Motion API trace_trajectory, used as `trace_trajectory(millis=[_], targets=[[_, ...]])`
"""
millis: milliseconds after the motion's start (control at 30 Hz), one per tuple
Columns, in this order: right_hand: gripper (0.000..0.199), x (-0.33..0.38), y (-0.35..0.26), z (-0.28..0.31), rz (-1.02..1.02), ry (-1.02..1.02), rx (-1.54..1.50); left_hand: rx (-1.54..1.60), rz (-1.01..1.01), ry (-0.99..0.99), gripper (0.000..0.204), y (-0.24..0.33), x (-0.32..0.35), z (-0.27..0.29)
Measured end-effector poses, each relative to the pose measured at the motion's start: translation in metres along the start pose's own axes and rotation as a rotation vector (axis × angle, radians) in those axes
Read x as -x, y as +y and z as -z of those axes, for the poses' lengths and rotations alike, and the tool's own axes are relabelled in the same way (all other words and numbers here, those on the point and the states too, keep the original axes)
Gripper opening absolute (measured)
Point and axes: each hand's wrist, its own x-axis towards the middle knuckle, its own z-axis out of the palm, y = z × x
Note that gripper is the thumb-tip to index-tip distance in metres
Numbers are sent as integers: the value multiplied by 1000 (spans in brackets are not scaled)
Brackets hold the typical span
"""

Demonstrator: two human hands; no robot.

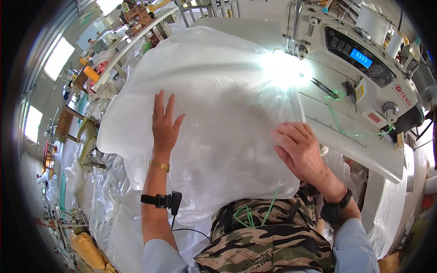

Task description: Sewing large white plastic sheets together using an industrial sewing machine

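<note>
A large sheet of translucent white plastic spreads over the sewing table and drapes down to my lap. My left hand lies on its left part, fingers stretched and spread. Near the sheet's right edge is my right hand, its fingers loosely bent and the thumb apart from them; nothing shows between them. At the far right stands a sewing machine, its bright lamp glaring over the needle area and hiding it. The sheet's far right part reaches under that glare.
Dark thread snips and loose green thread lie on the machine bed, beside a ruler strip. More green thread rests on my camouflage apron. Crumpled plastic is heaped at the left.
</note>
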Motion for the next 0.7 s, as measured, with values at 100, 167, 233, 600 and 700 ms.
trace_trajectory(millis=[100, 167, 233, 600, 700], targets=[[37, -15, 44, -25, 83, 22, 123, -60, 11, -136, 75, 12, -26, -12], [42, -15, 55, -33, 60, -23, 190, -28, 27, -165, 87, 3, -31, -20], [48, -10, 61, -35, -35, -113, 233, -65, 141, -371, 93, 10, -36, -26], [46, -16, 69, -31, -60, -102, 132, 329, 164, -478, 58, -29, -36, -19], [45, -16, 69, -32, -42, -95, 155, 350, 187, -357, 39, -42, -35, -16]])
